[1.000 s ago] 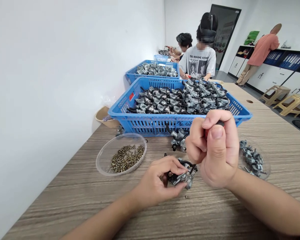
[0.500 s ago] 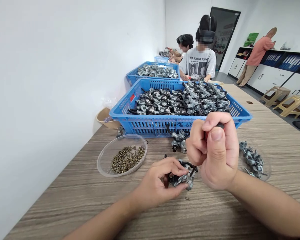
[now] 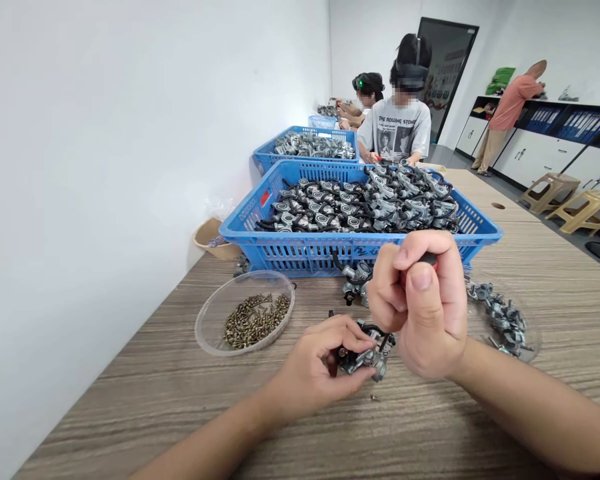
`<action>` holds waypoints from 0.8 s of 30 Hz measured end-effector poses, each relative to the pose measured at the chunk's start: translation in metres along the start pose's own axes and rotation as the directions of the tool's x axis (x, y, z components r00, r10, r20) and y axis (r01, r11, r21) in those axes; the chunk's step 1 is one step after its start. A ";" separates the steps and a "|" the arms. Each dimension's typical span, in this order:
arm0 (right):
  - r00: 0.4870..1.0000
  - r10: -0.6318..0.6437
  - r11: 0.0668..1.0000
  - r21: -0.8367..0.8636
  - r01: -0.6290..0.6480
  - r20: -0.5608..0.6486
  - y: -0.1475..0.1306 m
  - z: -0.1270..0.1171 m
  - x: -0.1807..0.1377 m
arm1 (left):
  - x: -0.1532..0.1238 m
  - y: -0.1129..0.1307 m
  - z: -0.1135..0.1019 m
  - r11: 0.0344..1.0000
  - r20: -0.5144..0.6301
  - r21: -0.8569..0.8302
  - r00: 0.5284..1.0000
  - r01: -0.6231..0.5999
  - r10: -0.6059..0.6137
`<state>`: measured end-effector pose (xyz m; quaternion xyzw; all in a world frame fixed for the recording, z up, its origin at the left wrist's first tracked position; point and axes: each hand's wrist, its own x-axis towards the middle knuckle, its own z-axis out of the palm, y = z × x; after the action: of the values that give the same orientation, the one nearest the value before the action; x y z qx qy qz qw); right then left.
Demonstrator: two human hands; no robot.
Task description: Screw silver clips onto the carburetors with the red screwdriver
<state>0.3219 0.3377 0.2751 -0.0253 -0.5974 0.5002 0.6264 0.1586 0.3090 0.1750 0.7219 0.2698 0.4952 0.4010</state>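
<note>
My left hand [image 3: 316, 365] pinches a small grey metal carburetor [image 3: 365, 357] against the wooden table [image 3: 180, 400]. Above it my right hand [image 3: 423, 307] is closed round the red and black handle of a screwdriver [image 3: 424, 261], held upright with its thin shaft pointing down into the part. A single loose screw [image 3: 375, 398] lies on the table just in front of the part. Another carburetor [image 3: 356, 280] sits behind my hands, near the crate.
A clear bowl of brass screws [image 3: 245, 319] stands at the left, a clear dish of small metal fittings [image 3: 500, 317] at the right. A blue crate [image 3: 300, 250] heaped with carburetors stands behind, a second crate [image 3: 307, 143] farther back. Two seated people work beyond; another stands by cabinets.
My right hand has shifted slightly left and down over the part, with the screwdriver handle turned a little. My left hand keeps its hold in the same place.
</note>
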 end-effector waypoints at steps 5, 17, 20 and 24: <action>0.975 0.205 0.979 -0.011 -0.205 0.091 -0.019 -0.005 -0.005 | -0.001 0.000 -0.001 0.999 -0.001 -0.008 0.999 0.035 -0.035; 0.907 0.196 0.941 -0.330 -0.068 0.372 -0.047 -0.031 0.021 | -0.003 -0.003 0.000 0.993 0.002 -0.064 0.995 0.099 -0.099; 0.960 0.077 0.969 -0.246 -0.009 0.270 -0.036 -0.029 0.018 | -0.002 -0.004 0.001 0.996 -0.014 -0.077 0.999 0.047 -0.048; 0.965 0.020 0.915 -0.394 0.088 0.262 -0.030 -0.029 0.016 | -0.001 -0.004 0.002 0.994 -0.016 -0.089 0.998 0.056 -0.058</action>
<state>0.3584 0.3495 0.2974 -0.0769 -0.7648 0.3547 0.5324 0.1598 0.3097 0.1709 0.6908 0.2719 0.5018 0.4439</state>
